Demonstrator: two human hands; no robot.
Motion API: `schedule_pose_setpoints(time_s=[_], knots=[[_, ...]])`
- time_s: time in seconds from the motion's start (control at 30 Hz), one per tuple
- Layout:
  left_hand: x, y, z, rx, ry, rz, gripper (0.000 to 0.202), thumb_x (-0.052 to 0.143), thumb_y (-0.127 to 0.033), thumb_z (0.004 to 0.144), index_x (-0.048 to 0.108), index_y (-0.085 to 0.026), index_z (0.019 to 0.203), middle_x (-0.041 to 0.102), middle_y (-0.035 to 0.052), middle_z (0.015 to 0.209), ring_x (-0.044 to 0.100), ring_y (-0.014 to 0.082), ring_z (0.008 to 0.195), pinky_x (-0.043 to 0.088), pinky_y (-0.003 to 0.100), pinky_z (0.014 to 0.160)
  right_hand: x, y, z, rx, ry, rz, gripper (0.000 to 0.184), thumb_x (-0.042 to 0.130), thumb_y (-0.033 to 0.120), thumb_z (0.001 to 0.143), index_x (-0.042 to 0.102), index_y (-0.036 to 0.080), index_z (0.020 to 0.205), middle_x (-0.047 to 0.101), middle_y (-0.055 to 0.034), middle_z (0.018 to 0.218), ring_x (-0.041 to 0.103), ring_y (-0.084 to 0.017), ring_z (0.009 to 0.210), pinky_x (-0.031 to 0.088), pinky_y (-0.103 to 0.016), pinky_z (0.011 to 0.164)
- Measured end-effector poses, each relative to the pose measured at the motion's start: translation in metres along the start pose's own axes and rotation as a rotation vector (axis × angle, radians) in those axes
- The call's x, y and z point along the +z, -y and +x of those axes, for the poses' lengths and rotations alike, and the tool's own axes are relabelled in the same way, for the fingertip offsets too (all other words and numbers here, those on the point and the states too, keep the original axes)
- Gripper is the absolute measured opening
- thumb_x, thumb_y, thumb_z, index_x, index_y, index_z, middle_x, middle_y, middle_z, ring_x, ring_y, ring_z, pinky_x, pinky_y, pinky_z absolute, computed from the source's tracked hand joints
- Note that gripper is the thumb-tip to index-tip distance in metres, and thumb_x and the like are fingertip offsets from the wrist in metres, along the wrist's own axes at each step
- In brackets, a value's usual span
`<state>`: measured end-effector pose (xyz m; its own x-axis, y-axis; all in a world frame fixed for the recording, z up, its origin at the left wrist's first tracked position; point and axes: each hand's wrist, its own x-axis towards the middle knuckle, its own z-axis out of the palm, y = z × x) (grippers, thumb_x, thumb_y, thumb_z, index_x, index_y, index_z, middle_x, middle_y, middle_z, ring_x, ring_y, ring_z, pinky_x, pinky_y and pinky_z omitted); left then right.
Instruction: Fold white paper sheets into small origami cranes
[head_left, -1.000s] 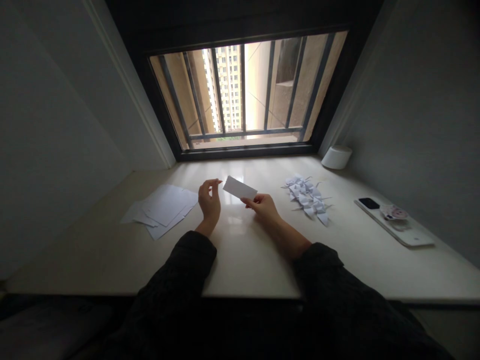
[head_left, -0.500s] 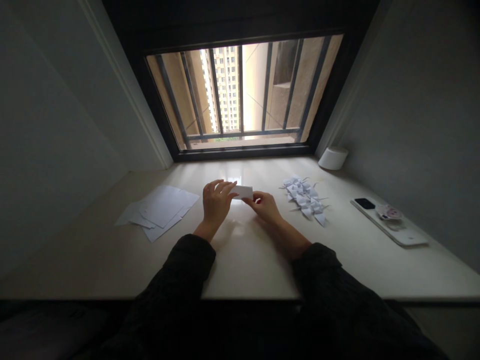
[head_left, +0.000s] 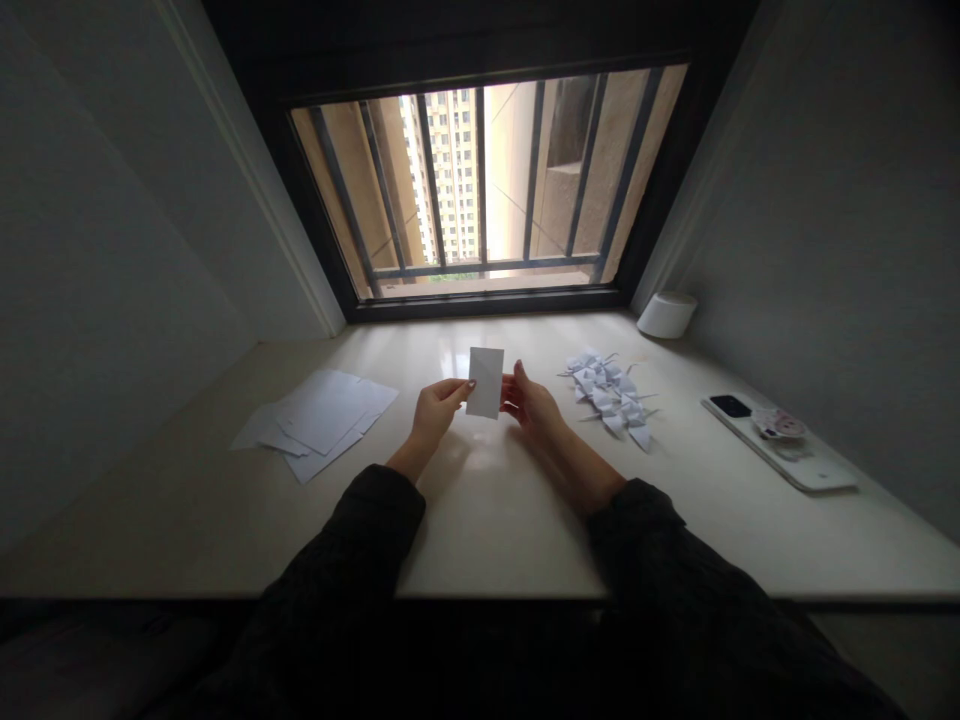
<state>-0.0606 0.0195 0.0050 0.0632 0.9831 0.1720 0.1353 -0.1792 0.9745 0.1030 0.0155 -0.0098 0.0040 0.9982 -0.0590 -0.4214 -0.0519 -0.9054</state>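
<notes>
A small folded piece of white paper (head_left: 486,384) is held upright above the tabletop, its long side vertical. My left hand (head_left: 436,412) pinches its left edge between thumb and fingers. At the right edge is my right hand (head_left: 534,402), thumb raised and fingers apart; the fingertips reach the paper's edge, and whether they touch it I cannot tell. To the right of that hand lies a cluster of folded white paper cranes (head_left: 609,392).
Loose white paper sheets (head_left: 330,410) lie overlapping on the left of the pale tabletop (head_left: 495,540). On the right rests a white phone (head_left: 814,472) with a round grip. A white rounded object (head_left: 667,315) stands in the far right corner, by the barred window (head_left: 480,200).
The paper has turned from lying lengthwise sideways to standing tall, showing a larger face. My right hand has loosened its pinch and spread; my left hand now pinches lower on the edge.
</notes>
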Motion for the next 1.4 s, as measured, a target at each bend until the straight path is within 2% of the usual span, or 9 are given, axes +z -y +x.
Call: schedule_pose_setpoints(time_s=[0.1,0.2,0.43,0.6,0.67,0.8,0.9,1.2,1.4], knots=[[0.000,-0.001,0.000,-0.006,-0.017,-0.068,0.033,0.069,-0.045,0.069,0.073,-0.015,0.084,0.072,0.0072,0.083,0.063,0.0183,0.075,0.047,0.030,0.070,0.006,-0.003,-0.006,0.001,0.168,-0.060,0.035,0.071,0.051,0.066,0.068,0.018,0.076,0.059,0.0000,0.065,0.052,-0.011,0.060,0.040,-0.025,0.057],[0.001,0.000,0.000,0.004,-0.027,-0.113,0.031,0.072,-0.041,0.066,0.071,-0.014,0.080,0.071,0.0068,0.079,0.063,0.0180,0.072,0.047,0.031,0.070,0.009,-0.005,-0.011,0.002,0.216,-0.106,0.033,0.072,0.048,0.067,0.070,0.020,0.085,0.062,-0.0007,0.072,0.053,-0.011,0.063,0.040,-0.025,0.059],[0.002,0.002,0.000,-0.099,0.019,-0.207,0.037,0.077,-0.040,0.061,0.061,-0.014,0.083,0.069,0.0053,0.070,0.064,0.0170,0.067,0.046,0.030,0.066,0.009,-0.007,-0.010,0.002,0.187,-0.131,0.035,0.074,0.045,0.064,0.070,0.022,0.090,0.065,-0.0021,0.079,0.053,-0.012,0.068,0.040,-0.026,0.061],[0.005,0.003,0.000,-0.184,0.146,-0.234,0.047,0.078,-0.043,0.058,0.060,-0.015,0.091,0.069,0.0045,0.070,0.062,0.0162,0.064,0.046,0.028,0.064,0.009,-0.007,-0.009,-0.012,0.131,-0.121,0.029,0.078,0.045,0.059,0.068,0.020,0.069,0.061,0.0005,0.065,0.047,-0.010,0.057,0.038,-0.026,0.057],[0.004,0.003,0.001,-0.154,0.131,-0.206,0.045,0.073,-0.050,0.062,0.062,-0.015,0.089,0.069,0.0055,0.075,0.062,0.0167,0.066,0.046,0.029,0.063,0.007,-0.006,-0.008,-0.066,0.061,-0.156,0.030,0.079,0.045,0.056,0.065,0.019,0.063,0.060,0.0014,0.061,0.046,-0.009,0.055,0.038,-0.026,0.057],[-0.001,0.000,0.003,-0.032,-0.081,-0.102,0.046,0.053,-0.057,0.078,0.067,-0.015,0.091,0.070,0.0094,0.089,0.065,0.0200,0.083,0.046,0.030,0.071,0.002,-0.003,-0.004,-0.180,-0.082,-0.288,0.033,0.078,0.048,0.056,0.068,0.019,0.064,0.063,-0.0007,0.063,0.052,-0.012,0.059,0.041,-0.028,0.059],[-0.003,-0.005,0.000,0.141,-0.187,0.144,0.036,0.063,-0.050,0.076,0.067,-0.020,0.095,0.071,0.0068,0.094,0.064,0.0200,0.089,0.045,0.030,0.076,0.001,-0.003,-0.004,-0.158,-0.126,-0.285,0.036,0.076,0.052,0.056,0.070,0.018,0.070,0.066,-0.0024,0.065,0.055,-0.014,0.060,0.043,-0.029,0.058],[0.002,-0.009,-0.013,0.304,-0.116,0.597,0.035,0.055,-0.046,0.084,0.068,-0.025,0.108,0.069,0.0072,0.108,0.061,0.0236,0.100,0.045,0.035,0.084,0.004,-0.003,-0.007,-0.075,0.006,-0.409,0.037,0.074,0.052,0.057,0.072,0.016,0.066,0.063,-0.0018,0.058,0.053,-0.013,0.058,0.040,-0.027,0.057],[0.002,-0.013,-0.014,0.358,0.020,0.645,0.053,0.070,-0.049,0.071,0.062,-0.029,0.119,0.064,0.0063,0.119,0.060,0.0269,0.106,0.042,0.036,0.089,0.004,-0.001,-0.009,-0.131,-0.005,-0.427,0.037,0.076,0.052,0.056,0.063,0.017,0.052,0.055,0.0019,0.049,0.045,-0.010,0.050,0.034,-0.026,0.052]])
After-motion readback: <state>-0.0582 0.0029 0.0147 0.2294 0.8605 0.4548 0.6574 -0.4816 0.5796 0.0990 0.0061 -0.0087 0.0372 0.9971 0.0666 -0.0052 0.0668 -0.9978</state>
